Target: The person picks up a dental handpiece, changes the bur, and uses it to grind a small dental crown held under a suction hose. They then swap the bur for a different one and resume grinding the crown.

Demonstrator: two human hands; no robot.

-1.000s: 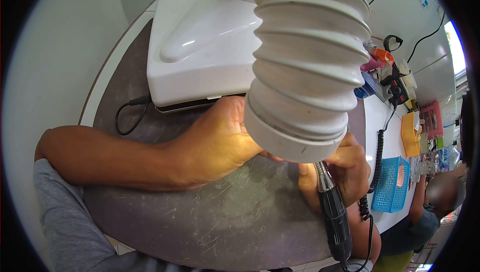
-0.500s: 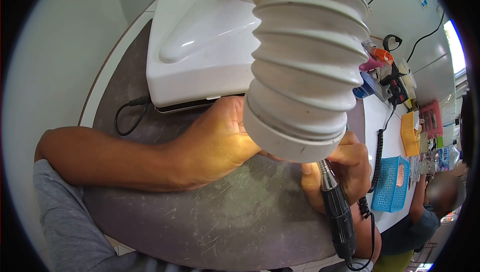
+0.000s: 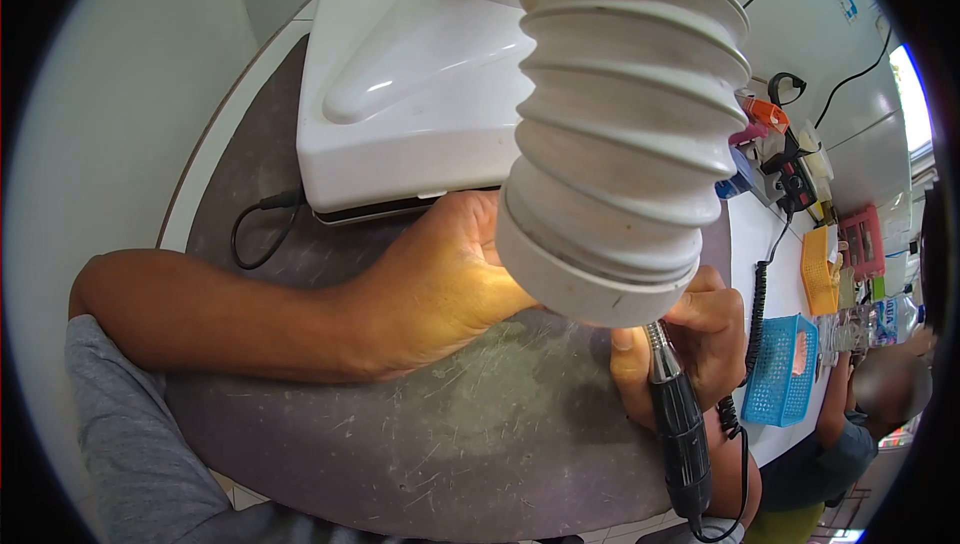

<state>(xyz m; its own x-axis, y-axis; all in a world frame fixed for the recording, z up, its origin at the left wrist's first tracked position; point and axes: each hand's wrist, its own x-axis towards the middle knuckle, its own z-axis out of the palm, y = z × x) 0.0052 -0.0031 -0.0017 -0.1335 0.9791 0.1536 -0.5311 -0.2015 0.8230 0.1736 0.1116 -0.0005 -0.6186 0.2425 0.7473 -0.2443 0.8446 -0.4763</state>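
In my right hand (image 3: 708, 344) is a black and silver rotary handpiece (image 3: 680, 429), its corded end pointing down toward me. The fingers wrap round its metal neck, and its tip is hidden behind the white ribbed hose (image 3: 625, 124). My left hand (image 3: 455, 279) reaches in from the left, close in front of the white machine housing (image 3: 415, 74). Its fingers disappear behind the hose end, so whatever they hold cannot be seen. Yellowish light falls on both hands, just above the scratched grey tabletop (image 3: 450, 454).
On the white side table at right are a blue mesh basket (image 3: 782, 369), a yellow basket (image 3: 820, 269), a pink rack (image 3: 862, 241) and a black control box (image 3: 797, 184) with a coiled cord (image 3: 760, 314). Another person (image 3: 830, 444) sits beyond. A black cable (image 3: 240, 234) plugs into the housing.
The hose and housing sit slightly farther right in the view, and the handpiece with my right hand has shifted a little right too. My grip looks the same.
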